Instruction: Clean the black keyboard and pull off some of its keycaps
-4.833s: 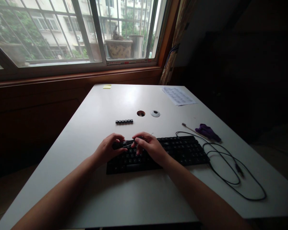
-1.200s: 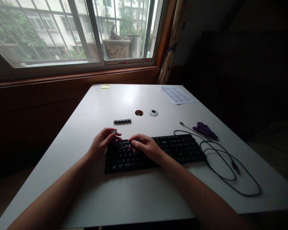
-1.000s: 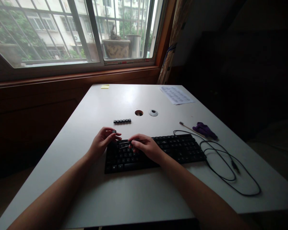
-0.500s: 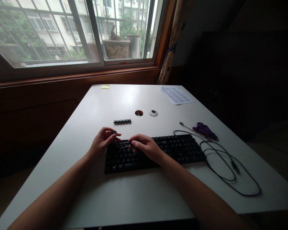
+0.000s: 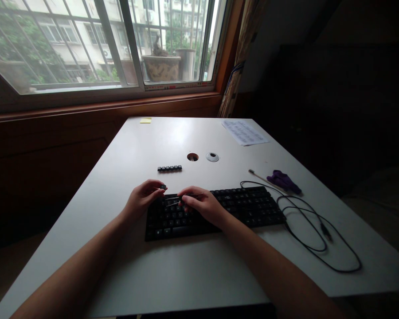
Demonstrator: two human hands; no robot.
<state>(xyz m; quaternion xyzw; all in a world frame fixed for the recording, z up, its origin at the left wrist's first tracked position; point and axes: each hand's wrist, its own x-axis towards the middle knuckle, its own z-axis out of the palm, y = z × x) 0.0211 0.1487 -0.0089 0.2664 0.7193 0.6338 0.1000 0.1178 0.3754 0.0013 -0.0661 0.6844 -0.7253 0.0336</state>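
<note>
Between the fingertips of my left hand is a small black keycap, held just above the far left part of the black keyboard. My right hand is closed around a wire keycap puller. Its thin metal prongs point left over the keys, and the fingers partly hide its dark body. Beyond both hands, several black keycaps stand in a short row on the white table.
A black cable lies coiled to the right of the keyboard. Behind it are a thin-handled brush and a purple cloth. Farther back are a round hole, its white cover, printed paper and yellow sticky notes.
My left hand has shifted slightly right and nearer with the keycap, which sits closer to the puller. My right hand has stayed in place.
</note>
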